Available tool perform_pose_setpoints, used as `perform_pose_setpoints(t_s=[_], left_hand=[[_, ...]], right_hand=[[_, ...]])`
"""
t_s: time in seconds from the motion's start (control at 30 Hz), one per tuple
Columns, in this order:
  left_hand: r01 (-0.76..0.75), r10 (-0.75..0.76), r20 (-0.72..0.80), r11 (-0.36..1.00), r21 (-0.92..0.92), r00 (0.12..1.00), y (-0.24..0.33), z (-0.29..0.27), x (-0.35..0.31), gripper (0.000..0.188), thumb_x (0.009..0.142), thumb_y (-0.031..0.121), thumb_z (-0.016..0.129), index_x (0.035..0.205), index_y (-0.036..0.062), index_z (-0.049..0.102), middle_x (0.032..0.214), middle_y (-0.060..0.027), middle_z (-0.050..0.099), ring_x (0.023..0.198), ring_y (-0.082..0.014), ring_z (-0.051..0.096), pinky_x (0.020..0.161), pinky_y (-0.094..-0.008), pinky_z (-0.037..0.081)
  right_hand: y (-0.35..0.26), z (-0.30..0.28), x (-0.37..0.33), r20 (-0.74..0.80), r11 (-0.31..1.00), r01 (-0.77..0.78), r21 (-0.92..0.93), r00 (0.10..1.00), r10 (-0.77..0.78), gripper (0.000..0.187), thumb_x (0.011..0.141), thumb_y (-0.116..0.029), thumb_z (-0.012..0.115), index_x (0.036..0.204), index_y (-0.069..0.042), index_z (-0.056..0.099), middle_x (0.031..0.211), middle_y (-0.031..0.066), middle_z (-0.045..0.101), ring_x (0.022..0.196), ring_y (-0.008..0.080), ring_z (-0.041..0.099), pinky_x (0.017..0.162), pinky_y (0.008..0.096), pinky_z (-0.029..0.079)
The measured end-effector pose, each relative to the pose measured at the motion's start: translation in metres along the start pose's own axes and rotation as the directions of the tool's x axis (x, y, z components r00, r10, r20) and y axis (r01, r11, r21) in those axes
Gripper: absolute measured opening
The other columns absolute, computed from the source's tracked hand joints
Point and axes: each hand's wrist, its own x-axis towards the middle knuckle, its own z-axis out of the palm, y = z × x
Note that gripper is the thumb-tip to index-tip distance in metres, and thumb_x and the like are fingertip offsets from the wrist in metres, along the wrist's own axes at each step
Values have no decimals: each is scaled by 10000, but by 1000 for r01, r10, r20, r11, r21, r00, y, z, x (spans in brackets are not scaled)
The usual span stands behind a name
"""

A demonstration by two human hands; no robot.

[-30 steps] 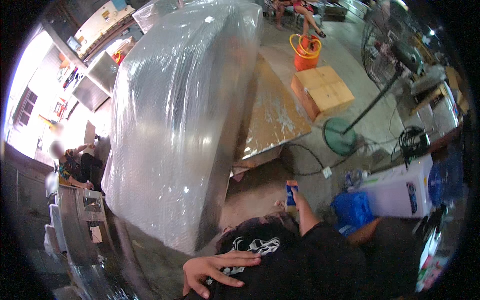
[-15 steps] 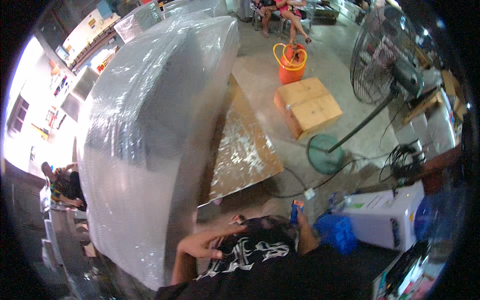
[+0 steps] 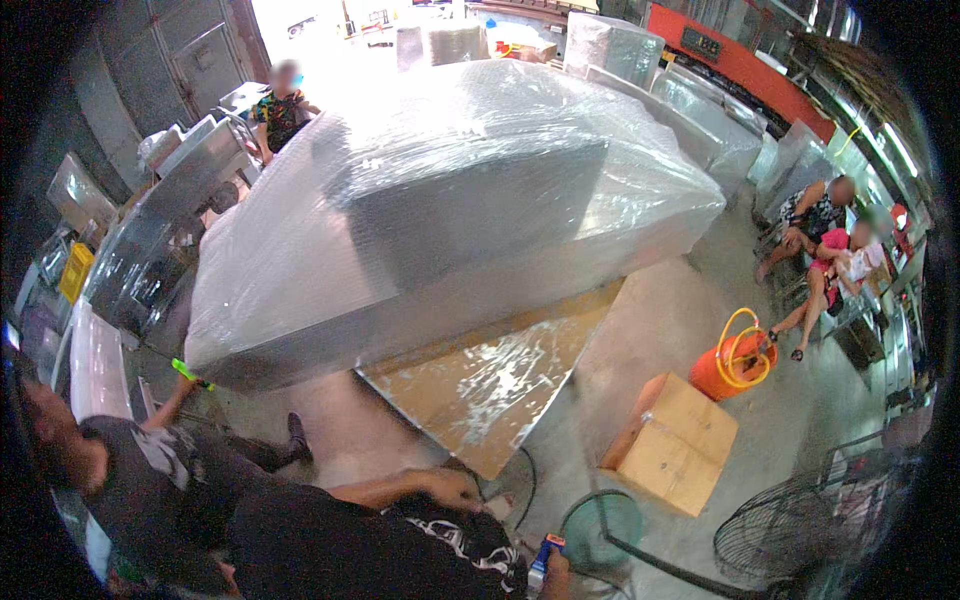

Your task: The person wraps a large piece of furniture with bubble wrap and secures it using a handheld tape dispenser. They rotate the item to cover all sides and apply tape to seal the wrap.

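Two hands are showing at the lower edge. The left hand (image 3: 447, 487) is resting near the board (image 3: 490, 375), fingers curled loosely together, holding nothing I can tell. The right hand (image 3: 556, 565) is pinching a small blue tool (image 3: 541, 560). A cord (image 3: 527, 490) is trailing underfoot and could trip someone. The bundle (image 3: 450, 210), huge, grey, wrapped in clear film, is sitting centre on the floor; its slick film could tear.

The large wrapped unit (image 3: 450, 210) is being covered in glossy, wrinkled clear plastic film. The board (image 3: 490, 385) is showing matt brown wood under shiny film. The carton (image 3: 670, 445) is showing matt cardboard.
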Motion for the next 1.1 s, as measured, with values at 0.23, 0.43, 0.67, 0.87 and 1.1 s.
perform_pose_setpoints(t_s=[0.23, 0.43, 0.67, 0.87, 1.1], left_hand=[[107, -114, -179, 993, -46, 977, 64, -53, 65, 613, 992, 580, 509, 1187, 27, 686, 1100, -252, 696, 965, -383, 677, 892, -459, 518], [39, -258, -503, 914, -405, 825, 77, -128, 84, 546, 978, 461, 625, 1340, 53, 612, 1268, -194, 646, 1191, -291, 602, 1026, -394, 458], [-153, 6, -248, 800, -581, 969, 30, -179, 222, 560, 1025, 473, 557, 1363, 28, 593, 1376, -125, 616, 1286, -249, 557, 1103, -367, 404], [-345, 273, -215, 805, -483, 938, 89, -280, 303, 538, 1056, 453, 499, 1359, 19, 596, 1405, -141, 597, 1322, -250, 532, 1125, -345, 384], [-363, 97, -614, 873, -325, 783, 209, -439, 152, 412, 1023, 304, 594, 1300, 0, 630, 1333, -211, 614, 1210, -312, 588, 1036, -415, 451]], right_hand=[[-153, 40, 91, 33, 973, 147, -176, 989, -143, 574, 929, -536, 652, 1197, -28, 647, 939, 85, 694, 787, 249, 681, 718, 409, 564], [-281, 144, 94, 97, 785, 294, -545, 952, -289, 598, 943, -570, 594, 1060, 9, 687, 910, 99, 695, 740, 266, 667, 665, 429, 546], [-433, 168, 220, 274, 646, 278, -711, 955, -110, 550, 958, -533, 611, 1078, -1, 683, 901, 111, 703, 734, 263, 687, 669, 421, 568], [-634, 179, 218, 203, 655, 238, -717, 970, -130, 434, 979, -447, 627, 960, -21, 704, 838, 104, 705, 684, 261, 697, 627, 428, 579], [-848, 265, 265, 382, 861, 436, -261, 866, -323, 391, 971, -434, 613, 1095, -67, 671, 846, 81, 654, 775, 235, 670, 688, 367, 551]])
